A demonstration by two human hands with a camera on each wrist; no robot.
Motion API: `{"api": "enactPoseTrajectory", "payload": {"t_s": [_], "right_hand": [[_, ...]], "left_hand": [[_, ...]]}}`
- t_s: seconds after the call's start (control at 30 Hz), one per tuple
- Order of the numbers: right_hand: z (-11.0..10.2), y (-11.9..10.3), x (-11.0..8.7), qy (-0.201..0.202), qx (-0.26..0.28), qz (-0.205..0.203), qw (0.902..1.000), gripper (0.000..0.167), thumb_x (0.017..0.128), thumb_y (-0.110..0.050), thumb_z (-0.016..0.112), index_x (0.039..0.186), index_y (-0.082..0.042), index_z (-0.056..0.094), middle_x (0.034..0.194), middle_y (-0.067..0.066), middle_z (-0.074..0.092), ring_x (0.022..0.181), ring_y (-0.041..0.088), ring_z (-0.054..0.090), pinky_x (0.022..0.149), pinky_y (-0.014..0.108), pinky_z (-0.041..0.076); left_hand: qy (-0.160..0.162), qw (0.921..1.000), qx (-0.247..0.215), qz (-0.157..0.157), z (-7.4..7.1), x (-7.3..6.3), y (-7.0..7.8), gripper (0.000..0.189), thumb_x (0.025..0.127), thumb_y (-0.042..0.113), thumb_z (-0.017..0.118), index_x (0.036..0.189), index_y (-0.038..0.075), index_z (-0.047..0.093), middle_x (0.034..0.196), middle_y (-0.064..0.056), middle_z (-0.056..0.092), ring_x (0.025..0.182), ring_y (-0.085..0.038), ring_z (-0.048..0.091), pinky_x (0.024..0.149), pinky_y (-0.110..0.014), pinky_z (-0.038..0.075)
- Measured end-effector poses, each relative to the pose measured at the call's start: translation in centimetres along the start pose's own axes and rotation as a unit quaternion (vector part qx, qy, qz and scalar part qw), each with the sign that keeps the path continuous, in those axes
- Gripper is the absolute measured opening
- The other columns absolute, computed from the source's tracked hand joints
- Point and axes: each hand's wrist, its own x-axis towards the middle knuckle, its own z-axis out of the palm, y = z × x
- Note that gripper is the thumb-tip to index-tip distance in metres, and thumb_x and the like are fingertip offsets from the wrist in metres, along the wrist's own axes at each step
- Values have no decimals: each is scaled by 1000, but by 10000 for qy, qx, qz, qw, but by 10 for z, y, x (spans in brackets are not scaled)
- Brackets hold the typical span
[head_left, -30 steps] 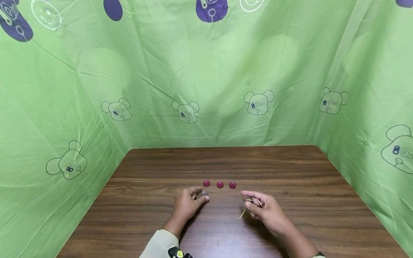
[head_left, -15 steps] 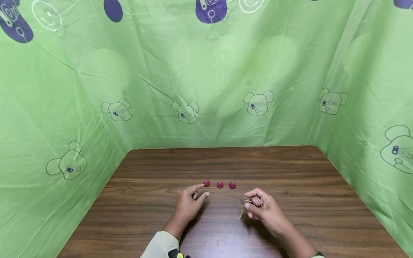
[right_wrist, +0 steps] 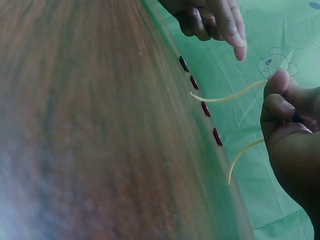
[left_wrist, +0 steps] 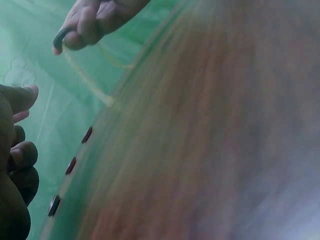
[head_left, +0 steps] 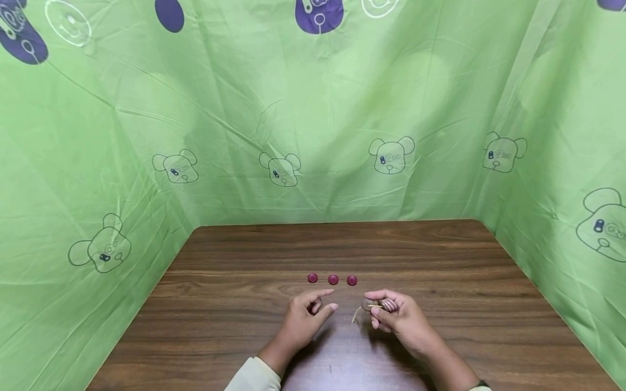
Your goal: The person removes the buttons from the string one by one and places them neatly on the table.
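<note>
Three dark red buttons (head_left: 333, 279) lie in a row on the wooden table. My left hand (head_left: 304, 321) is just in front of them, index finger and thumb apart, with nothing between them. A darker button (right_wrist: 184, 63) lies beside the red ones in the right wrist view; in the head view it cannot be seen, likely behind the left hand. My right hand (head_left: 405, 321) pinches a brown button (head_left: 368, 304) with a thin yellow string (right_wrist: 227, 97) at it. Several more discs (head_left: 388, 305) sit stacked among the right fingers. Both string ends hang loose.
The brown wooden table (head_left: 235, 255) has rounded far corners. Green fabric (head_left: 332, 195) with printed mouse-like faces stands along its back and both sides.
The left hand has let go of the grey button and shifted right and nearer, towards the right hand. The right hand has tilted the brown button, and its string end has swung left.
</note>
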Motion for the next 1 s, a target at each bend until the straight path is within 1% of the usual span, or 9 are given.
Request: {"api": "enactPoseTrajectory", "payload": {"t_s": [0.1, 0.2, 0.33, 0.47, 0.57, 0.73, 0.87, 1.0], "right_hand": [[2, -1, 0, 77, 78, 35, 9999, 44, 102, 3, 67, 138, 21, 50, 98, 5, 77, 74, 6, 69, 61, 16, 52], [3, -1, 1, 125, 158, 16, 9998, 42, 102, 4, 66, 136, 21, 49, 98, 7, 78, 73, 6, 69, 60, 16, 51], [3, 0, 1, 68, 201, -180, 9996, 41, 101, 6, 66, 133, 23, 47, 93, 4, 77, 70, 6, 69, 57, 14, 48], [3, 2, 1, -72, 302, -467, 9984, 37, 102, 7, 65, 128, 24, 44, 93, 2, 77, 70, 6, 68, 57, 14, 47], [3, 2, 0, -216, 340, -617, 9973, 37, 102, 7, 64, 126, 26, 43, 93, 0, 78, 70, 5, 68, 57, 14, 48], [5, 3, -1, -366, 208, -681, 9968, 36, 104, 7, 62, 126, 28, 45, 90, -4, 78, 69, 2, 66, 58, 13, 49], [6, 4, -1, -356, 138, -781, 9962, 34, 104, 7, 62, 125, 28, 47, 88, -5, 78, 68, 1, 65, 57, 13, 49], [8, 4, 0, -367, 161, -903, 9951, 32, 103, 8, 62, 124, 29, 48, 89, -5, 78, 68, 1, 66, 56, 14, 49]], "left_hand": [[-79, 9999, -69, 70, 4, -1, 4, 28, 92, 8, 87, 119, 6, 82, 65, -5, 41, 65, -3, 40, 62, -13, 38], [-127, 9998, -154, 59, 6, -3, 6, 29, 91, 7, 87, 120, 5, 81, 64, -5, 41, 64, -2, 39, 61, -13, 38], [-255, 9985, -485, -46, 6, -4, 10, 33, 91, 6, 87, 123, 2, 79, 66, -13, 41, 62, 5, 37, 56, -12, 37], [-424, 9963, -735, -101, 8, -5, 15, 36, 91, 6, 87, 126, 0, 78, 69, -20, 41, 63, 4, 37, 56, -13, 37], [-489, 9951, -842, -147, 11, -6, 18, 37, 91, 5, 86, 127, -1, 77, 70, -22, 41, 63, 4, 38, 56, -12, 37], [-533, 9933, -985, -275, 16, -9, 22, 39, 91, 3, 86, 129, -3, 75, 71, -23, 42, 63, 5, 38, 57, -11, 36], [-614, 9920, -1046, -364, 19, -10, 24, 41, 92, 5, 86, 130, -4, 74, 71, -23, 41, 63, 6, 38, 57, -11, 36], [-627, 9916, -1054, -398, 21, -11, 26, 40, 93, 6, 86, 130, -4, 75, 70, -22, 41, 62, 5, 37, 56, -11, 35]]}}
